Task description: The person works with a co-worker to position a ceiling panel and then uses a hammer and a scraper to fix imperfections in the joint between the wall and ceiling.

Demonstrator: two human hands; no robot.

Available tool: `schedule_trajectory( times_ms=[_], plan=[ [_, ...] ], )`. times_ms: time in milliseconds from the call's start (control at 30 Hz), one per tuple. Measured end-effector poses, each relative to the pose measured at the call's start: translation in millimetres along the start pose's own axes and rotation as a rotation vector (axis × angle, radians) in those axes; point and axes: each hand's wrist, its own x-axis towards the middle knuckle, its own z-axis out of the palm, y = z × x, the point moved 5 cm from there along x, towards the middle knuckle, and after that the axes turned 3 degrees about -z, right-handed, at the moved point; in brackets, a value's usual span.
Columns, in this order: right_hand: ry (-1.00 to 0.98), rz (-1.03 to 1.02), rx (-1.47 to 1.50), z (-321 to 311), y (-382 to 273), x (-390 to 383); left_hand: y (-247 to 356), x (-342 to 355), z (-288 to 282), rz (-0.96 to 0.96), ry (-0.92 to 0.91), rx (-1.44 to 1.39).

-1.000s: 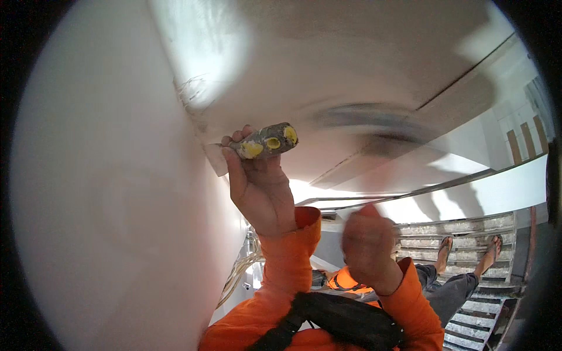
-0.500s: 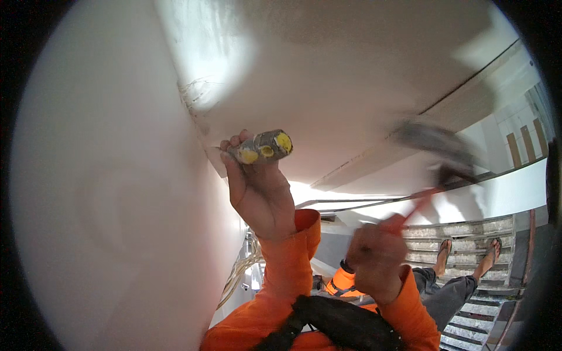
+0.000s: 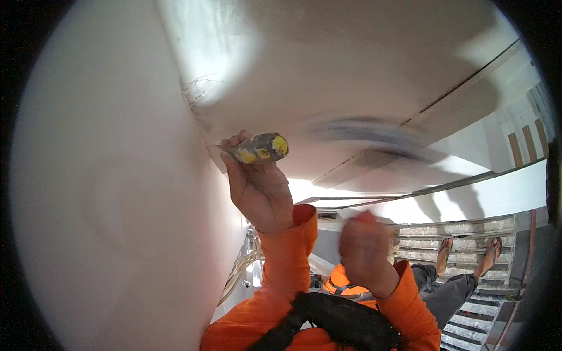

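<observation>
My left hand (image 3: 260, 202) is raised, its fingers closed round a scraper (image 3: 260, 148) with a dark handle spotted yellow. The scraper's thin blade (image 3: 216, 158) meets the seam between the pale left wall (image 3: 111, 175) and the broad white surface (image 3: 351, 64) above. Lower and to the right, my right hand (image 3: 367, 248) is a fist round the reddish handle of a hammer. The hammer's head (image 3: 374, 134) is a grey streak of motion to the right of the scraper's handle end, apart from it. Most of the hammer's handle is smeared.
Whitish slatted steps (image 3: 468, 316) lie below at the right, where my sandalled feet (image 3: 445, 251) stand. Pale cables (image 3: 240, 269) hang beside the left wall. A dark strap (image 3: 345, 324) crosses my orange top. Cracks (image 3: 196, 96) run along the seam above the scraper.
The hammer has swung left toward the scraper's handle end, and my right fist has turned more upright. My left hand and the scraper have barely shifted.
</observation>
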Motion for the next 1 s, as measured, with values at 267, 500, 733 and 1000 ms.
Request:
schedule_trajectory(
  times_ms=[267,500,733,1000],
  plan=[
    [-0.127,0.145,0.022,13,5,-8,4,-3,-1,-0.080,-0.082,-0.079],
    [0.044,-0.046,0.241,17,2,-11,4,-3,-18,-0.033,-0.007,-0.068],
    [-0.048,0.005,-0.019,21,8,-9,14,-8,-22,-0.076,-0.007,-0.081],
    [-0.150,0.147,-0.011,33,27,-25,16,-11,-40,-0.088,-0.021,-0.068]
  ],
)
